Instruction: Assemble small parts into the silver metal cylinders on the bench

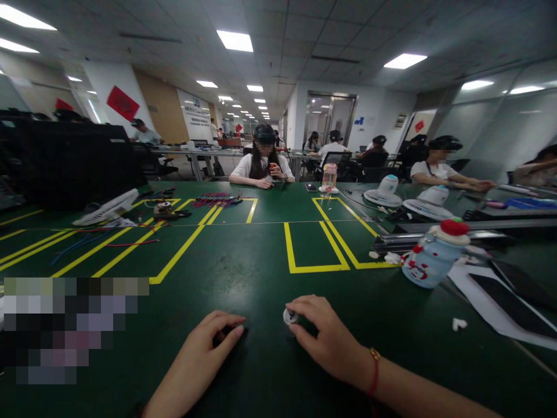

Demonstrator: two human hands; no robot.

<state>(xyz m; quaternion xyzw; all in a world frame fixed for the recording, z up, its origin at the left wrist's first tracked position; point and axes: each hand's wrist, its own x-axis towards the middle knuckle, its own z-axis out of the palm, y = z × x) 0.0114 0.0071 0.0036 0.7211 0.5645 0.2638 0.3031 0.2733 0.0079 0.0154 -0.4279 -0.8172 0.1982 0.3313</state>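
My right hand (pixel 324 331) is closed in a pinch around a small white round piece (pixel 290 316) with a dark spot in its middle. Thumb and forefinger grip it at its right side, low over the green tabletop (pixel 235 371). Across from it, my left hand (pixel 206 342) rests at the table with thumb and forefinger curved, their tips a little apart. Nothing clear shows between those tips, and the other left fingers are mostly hidden. A gap of bare green surface separates the two hands.
A blue bottle with a red lid (pixel 430 258) stands at right, near a phone (pixel 509 305) and a small white piece (pixel 459 324). White fans (pixel 385 191) and wire bundles (pixel 217 199) lie farther back. Yellow tape (pixel 319 269) marks the table. A person (pixel 263 159) sits opposite.
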